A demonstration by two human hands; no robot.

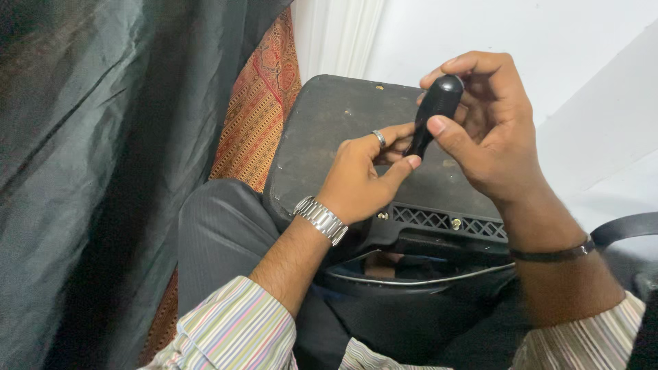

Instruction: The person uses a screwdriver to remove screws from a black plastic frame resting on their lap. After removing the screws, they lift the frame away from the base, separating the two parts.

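A black screwdriver handle (pixel 436 105) stands nearly upright over a dark grey plastic device (pixel 329 130) resting on my lap. My right hand (pixel 490 130) wraps its fingers and thumb around the handle's rounded top. My left hand (pixel 363 178), with a ring and a metal wristwatch, pinches the handle's narrow lower end where it meets the device's top panel. The tool's shaft and tip are hidden behind my left fingers.
The device has a lattice vent (pixel 439 220) and a small screw on its near side, with a dark open bag (pixel 411 274) below it. A black curtain (pixel 89 157) hangs at left, a patterned orange cloth (pixel 257 116) beside it, a white wall (pixel 548 48) behind.
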